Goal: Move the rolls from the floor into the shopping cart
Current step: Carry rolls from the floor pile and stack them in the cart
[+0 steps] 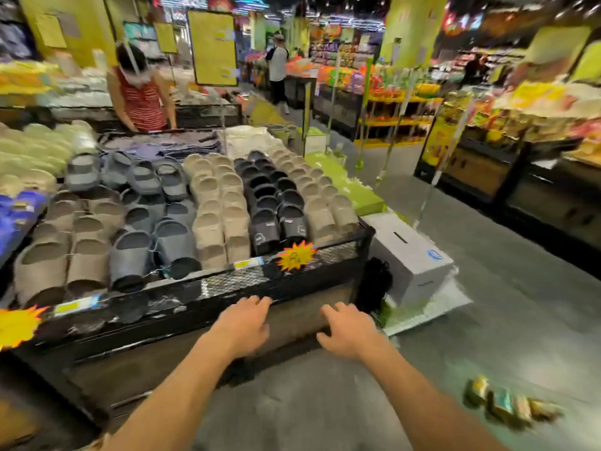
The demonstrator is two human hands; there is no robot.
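- Two hands are reaching out at lower centre, left hand (243,323) and right hand (348,333), fingers loosely spread, holding nothing.
- Rolls (510,405) are lying blurred on the floor (487,320), lower right.
- Slippers (208,203) are filling the bin (227,288) ahead.

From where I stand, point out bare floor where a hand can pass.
Bare grey floor lies between the forearms, up to the slipper bin. More runs right of the white box, along the aisle. Crowded: the blurred packets lower right; slippers fill the bin.
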